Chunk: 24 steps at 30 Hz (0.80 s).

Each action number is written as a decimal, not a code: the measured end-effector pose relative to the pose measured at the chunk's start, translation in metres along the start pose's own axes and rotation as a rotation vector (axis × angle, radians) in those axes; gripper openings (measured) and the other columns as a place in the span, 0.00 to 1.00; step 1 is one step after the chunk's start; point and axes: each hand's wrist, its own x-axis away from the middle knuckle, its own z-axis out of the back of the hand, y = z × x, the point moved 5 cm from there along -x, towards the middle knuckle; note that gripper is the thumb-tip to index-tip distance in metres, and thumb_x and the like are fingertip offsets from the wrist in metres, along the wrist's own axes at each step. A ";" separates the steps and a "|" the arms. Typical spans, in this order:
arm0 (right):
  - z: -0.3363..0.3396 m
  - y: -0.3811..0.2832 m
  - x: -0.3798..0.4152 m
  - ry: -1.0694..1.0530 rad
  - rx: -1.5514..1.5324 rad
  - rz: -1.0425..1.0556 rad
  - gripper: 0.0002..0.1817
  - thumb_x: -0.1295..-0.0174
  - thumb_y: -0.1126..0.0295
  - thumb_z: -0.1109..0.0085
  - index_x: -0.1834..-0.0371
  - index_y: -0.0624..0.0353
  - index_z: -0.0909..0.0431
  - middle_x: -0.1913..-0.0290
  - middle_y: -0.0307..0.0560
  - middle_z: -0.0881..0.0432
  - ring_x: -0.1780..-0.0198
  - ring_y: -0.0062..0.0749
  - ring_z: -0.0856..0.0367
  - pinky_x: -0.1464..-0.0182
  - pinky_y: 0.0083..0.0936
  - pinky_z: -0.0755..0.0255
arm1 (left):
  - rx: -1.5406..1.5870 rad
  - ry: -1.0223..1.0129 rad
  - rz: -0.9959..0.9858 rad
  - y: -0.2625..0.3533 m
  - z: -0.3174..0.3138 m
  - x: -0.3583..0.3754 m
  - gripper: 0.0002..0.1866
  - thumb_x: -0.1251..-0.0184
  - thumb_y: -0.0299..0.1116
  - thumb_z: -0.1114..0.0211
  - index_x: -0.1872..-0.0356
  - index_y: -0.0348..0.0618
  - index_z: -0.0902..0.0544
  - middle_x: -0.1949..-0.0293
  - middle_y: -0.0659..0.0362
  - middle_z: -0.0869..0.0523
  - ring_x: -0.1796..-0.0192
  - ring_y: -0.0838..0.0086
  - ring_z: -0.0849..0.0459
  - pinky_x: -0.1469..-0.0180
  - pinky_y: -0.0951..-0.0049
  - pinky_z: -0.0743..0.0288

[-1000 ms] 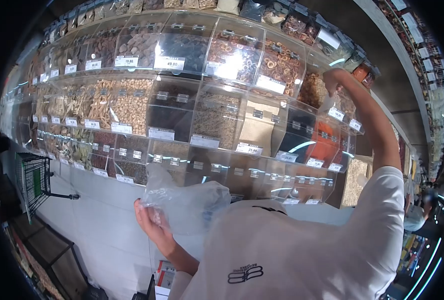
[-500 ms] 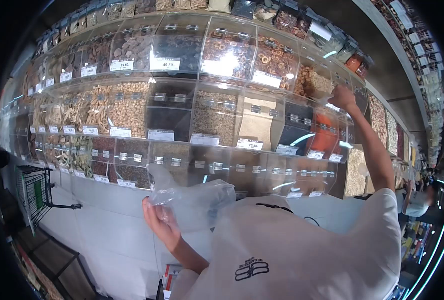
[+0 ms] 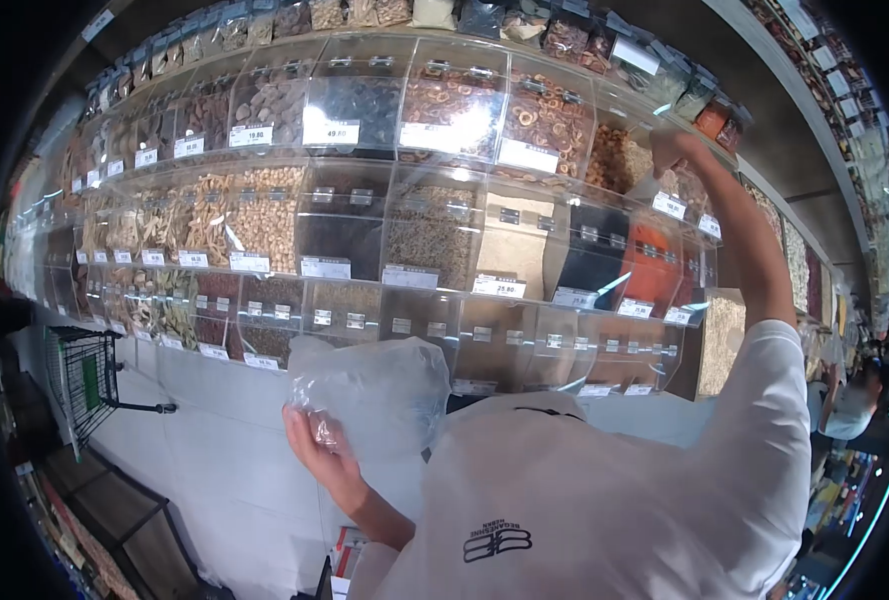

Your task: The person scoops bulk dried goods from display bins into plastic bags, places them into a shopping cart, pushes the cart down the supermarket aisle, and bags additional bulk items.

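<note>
My left hand (image 3: 323,450) is closed around a thin clear plastic bag (image 3: 380,395), which puffs out in front of the white T-shirt I wear. At the upper right, my right hand (image 3: 677,150) is up at a clear bin (image 3: 613,155) with brown dried goods, its fingers curled. Whatever those fingers grip is hidden. A price tag (image 3: 669,205) sits on the bin front just below that hand. Left of it are bins of sliced dried fruit (image 3: 543,115); orange-red goods (image 3: 650,262) fill a bin lower down.
Stepped rows of clear hinged bins span the view, with bagged goods (image 3: 565,40) along the top. A shopping cart (image 3: 83,375) stands at the left on the pale floor (image 3: 215,430). A person (image 3: 850,405) is at the far right.
My right hand has moved up and slightly left, exposing the price tag below it. The plastic bag has shifted left and looks fuller. My left hand keeps its grip.
</note>
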 end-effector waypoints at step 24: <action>-0.059 -0.038 -0.006 0.856 -0.015 -0.107 0.07 0.40 0.72 0.44 0.69 0.60 0.17 0.66 0.58 0.14 0.62 0.54 0.12 0.59 0.45 0.17 | -0.003 -0.141 0.045 0.017 -0.059 -0.002 0.07 0.22 0.34 0.42 0.63 0.48 0.29 0.78 0.71 0.38 0.79 0.88 0.42 0.79 0.85 0.47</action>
